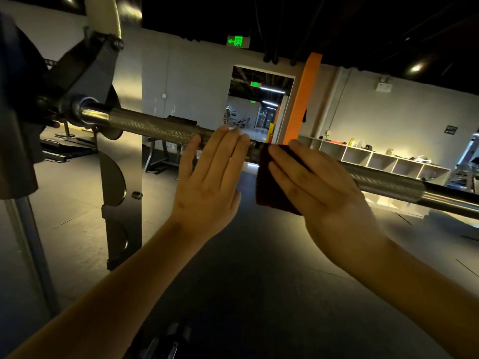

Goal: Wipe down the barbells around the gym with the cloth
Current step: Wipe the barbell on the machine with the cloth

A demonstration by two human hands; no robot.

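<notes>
Closest in, two bare forearms come up from 6 o'clock. The left hand is flat, fingers straight and together, laid over the knurled middle of the barbell. It seems to touch the bar, but its grip is fully open and it holds nothing. My guess is it's just steadying the bar so it doesn't roll.

Just beside it, at its 3 o'clock, the right hand is flat too, with straight fingers pressing the dark cloth onto the bar. So there's no closed grip there either: the cloth is pinned under the palm and fingers, not pinched, and its loose part hangs below the bar. I can't tell if the thumb hooks round the back. Flat pressure makes sense for sliding along knurling.

The bar runs from 10 o'clock to 4 o'clock across the view, its left end sitting in the rack with the smooth collar showing. It looks like mid-wipe on this bar, though I can't say which stretches are done.

Further back there are white cubby shelves at 3 o'clock, an orange pillar at 1, a doorway at 12, and a green exit sign above it.
</notes>
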